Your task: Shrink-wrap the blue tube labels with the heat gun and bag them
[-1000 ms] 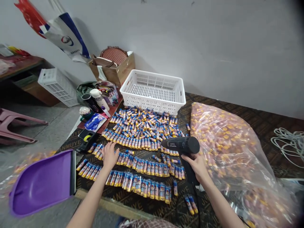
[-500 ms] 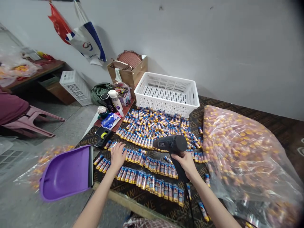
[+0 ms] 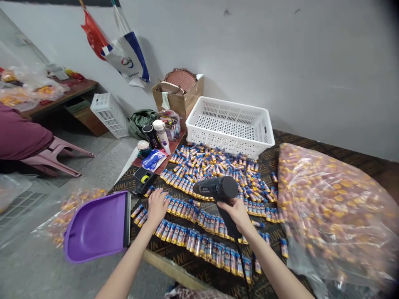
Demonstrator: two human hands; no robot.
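My right hand is wrapped round the handle of a black hair dryer, its nozzle pointing left above the table. My left hand lies with fingers outstretched at the left end of a row of small tubes with blue and yellow ends, touching some of them. In front is another row of these tubes, set side by side. Behind the dryer, many more lie in a loose heap. The dryer's cord hangs down toward the table's front edge.
A white plastic crate stands behind the heap. On the right is a big clear bag of tubes. A purple dustpan juts out at the left edge. Near it are a tape dispenser and bottles. A seated person is far left.
The view has shifted slightly, so everything appears farther right. Relative to the tubes, the hair dryer has moved left in my right hand. My left hand remains at the end of the row.
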